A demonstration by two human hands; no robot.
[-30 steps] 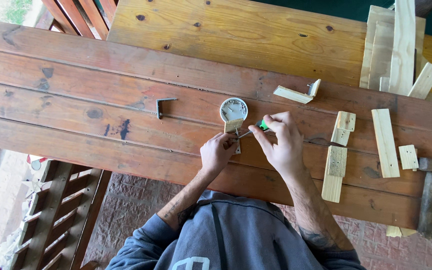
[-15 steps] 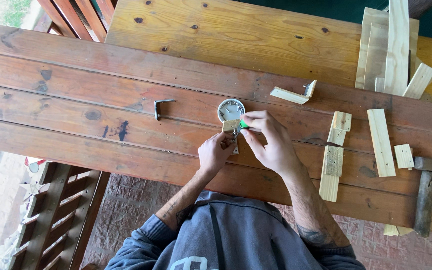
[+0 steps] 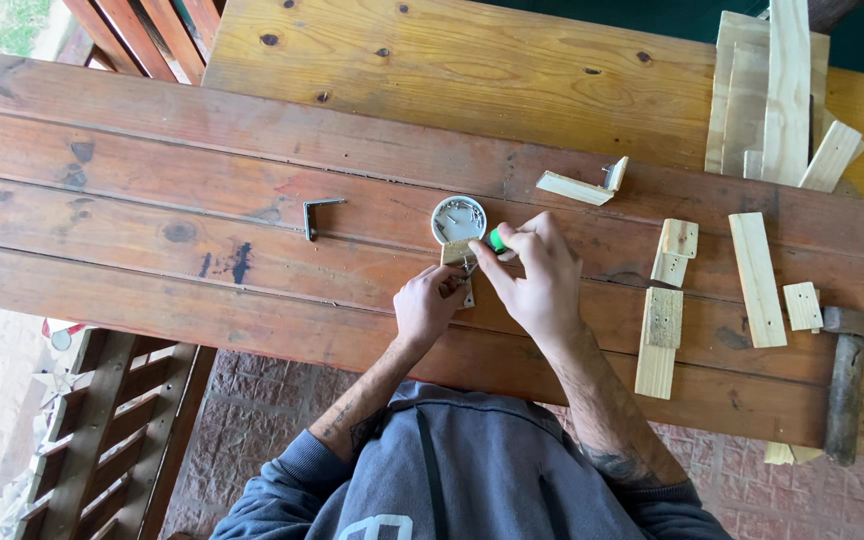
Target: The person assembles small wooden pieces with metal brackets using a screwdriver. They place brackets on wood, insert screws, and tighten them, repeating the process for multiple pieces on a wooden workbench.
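— Two hands meet near the middle of the frame, over the red-brown table. What does each hold?

— Left hand is clenched on a small wood block with a metal bracket hanging under it. Right hand grasps a green-handled tool, fingers curled tight round it.

— Which way does the tool point?

— Its long axis runs roughly left to right, the working end aimed left at the block; only a stub of green handle shows past the fingers. The tip itself is hidden.

— What sits just beyond?

— A round white dish of small metal bits, touching the top of the block. Left of that, well apart, a dark metal angle piece lies on the planks.

— And to the right?

— Short wood strips in a column, a longer slat, a small drilled block, then a hammer at the right edge, handle towards the near edge. Above the hands an L-shaped wood joint.

— Farthest away?

— A pale wooden board across the top, with a stack of offcuts in the upper right.
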